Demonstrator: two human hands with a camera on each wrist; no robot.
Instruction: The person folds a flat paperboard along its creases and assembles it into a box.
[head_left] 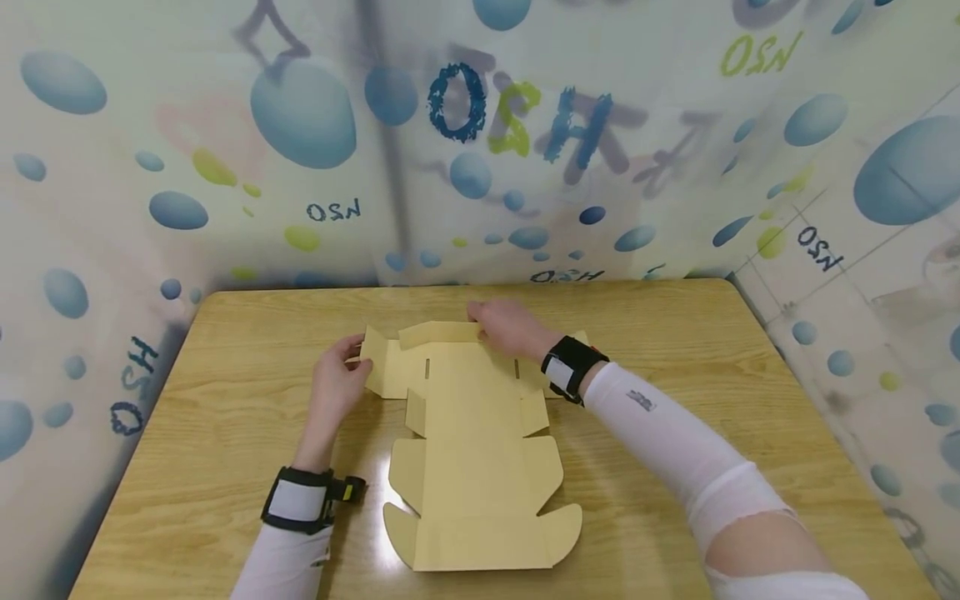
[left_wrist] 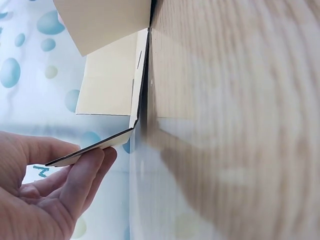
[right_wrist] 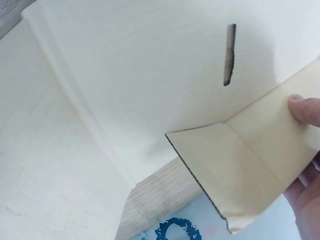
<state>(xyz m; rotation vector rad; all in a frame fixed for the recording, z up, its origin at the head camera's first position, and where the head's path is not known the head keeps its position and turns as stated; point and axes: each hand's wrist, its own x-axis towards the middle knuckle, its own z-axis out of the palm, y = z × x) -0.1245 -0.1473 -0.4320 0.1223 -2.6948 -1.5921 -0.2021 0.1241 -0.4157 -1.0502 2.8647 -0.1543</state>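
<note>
An unfolded cardboard box, tan with side flaps and two narrow slots, lies lengthwise on the wooden table. At its far left corner my left hand pinches an upturned side flap. Seen from the left wrist, the thumb and fingers of that hand grip the flap's outer edge from both faces. My right hand holds the raised far flap. In the right wrist view its thumb presses the flap's inner face, with fingers behind. The right forearm covers part of the box's far right side.
The wooden table extends on both sides of the cardboard. Behind it and along the sides hangs a pale sheet printed with blue bubbles and letters. Both wrists carry black straps, and white sleeves cover the forearms.
</note>
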